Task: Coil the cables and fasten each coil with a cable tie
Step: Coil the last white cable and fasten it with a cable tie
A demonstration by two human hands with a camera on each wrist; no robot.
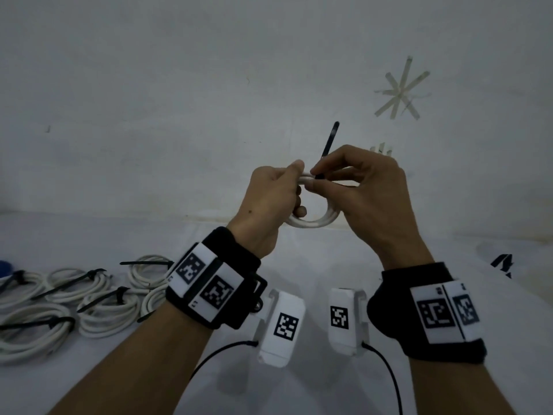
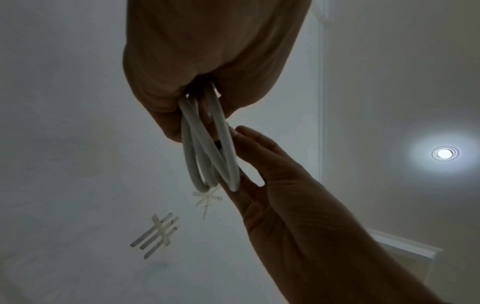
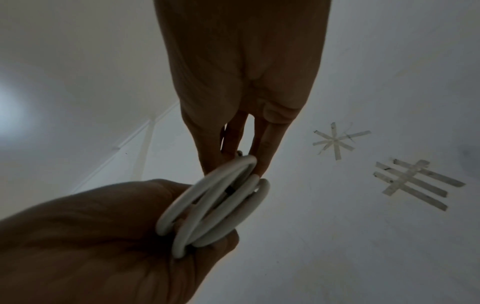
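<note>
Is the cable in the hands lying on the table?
No, both hands, left and right, hold the white coil up in the air above the table.

White wall (image 1: 179,85) bears two tape marks (image 1: 401,91); white counter (image 1: 89,235) below; ceiling light (image 2: 444,153) lit.

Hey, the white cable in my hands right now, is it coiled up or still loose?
Coiled. The white cable forms several stacked loops, gripped by the left hand, while the right hand pinches a black cable tie at it.
</note>
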